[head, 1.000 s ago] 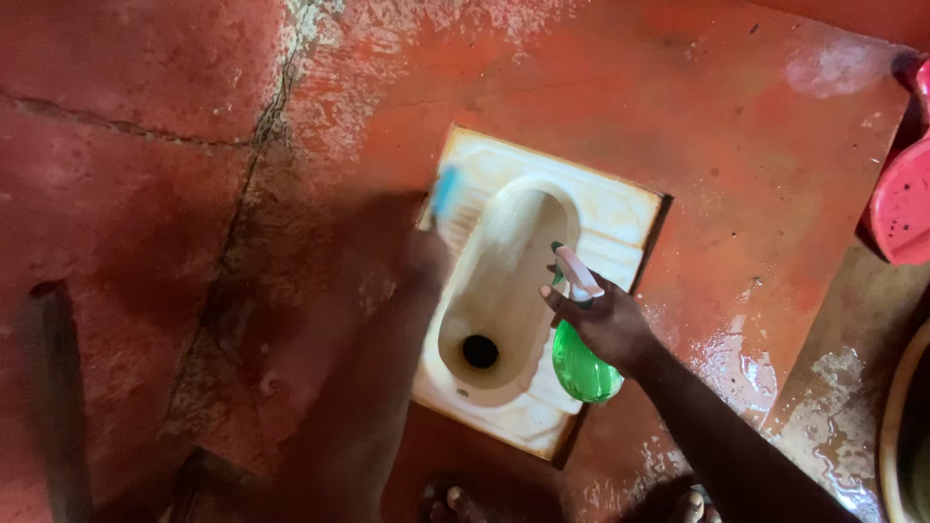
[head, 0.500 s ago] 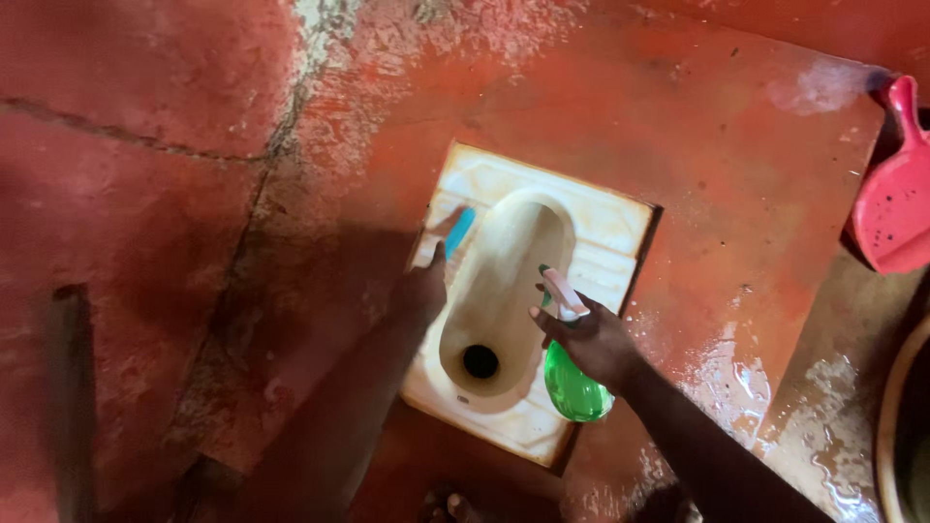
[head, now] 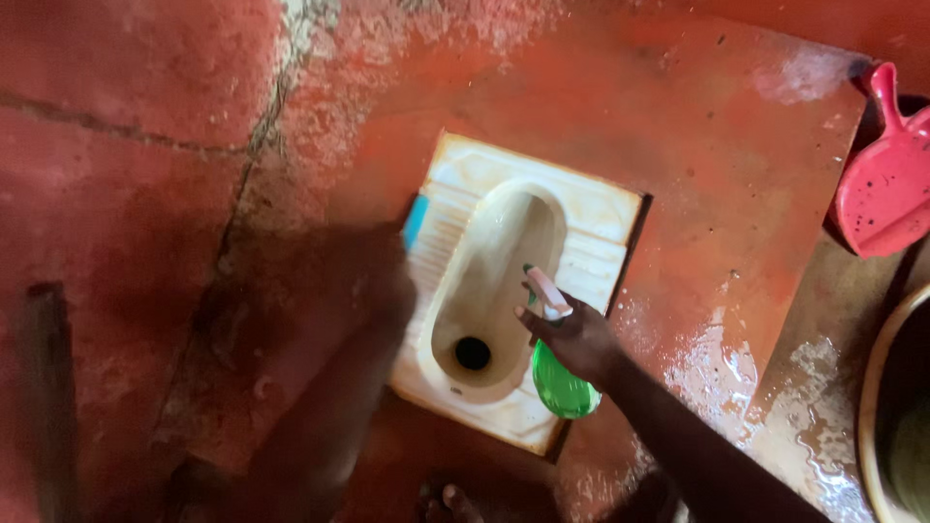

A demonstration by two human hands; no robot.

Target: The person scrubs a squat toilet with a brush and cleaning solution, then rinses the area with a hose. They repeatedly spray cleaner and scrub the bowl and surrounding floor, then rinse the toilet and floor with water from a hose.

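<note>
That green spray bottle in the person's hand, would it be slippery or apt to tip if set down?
The green spray bottle looks like smooth plastic, and the floor beside it glistens wet, so probably slippery. Its rounded body under a tall pink trigger suggests it may tip easily. The right hand wraps its neck.

A wet, cracked red cement floor (head: 145,145) holds a cream ceramic squat pan (head: 591,208) and a red plastic scoop (head: 886,194).

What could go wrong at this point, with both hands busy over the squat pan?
1. The red floor is wet beside the bare toes; a slip seems possible.
2. The right hand holds the green spray bottle over the squat toilet pan; it may fall in.
3. The left hand is blurred scrubbing with the blue brush; splashes are likely.
</note>
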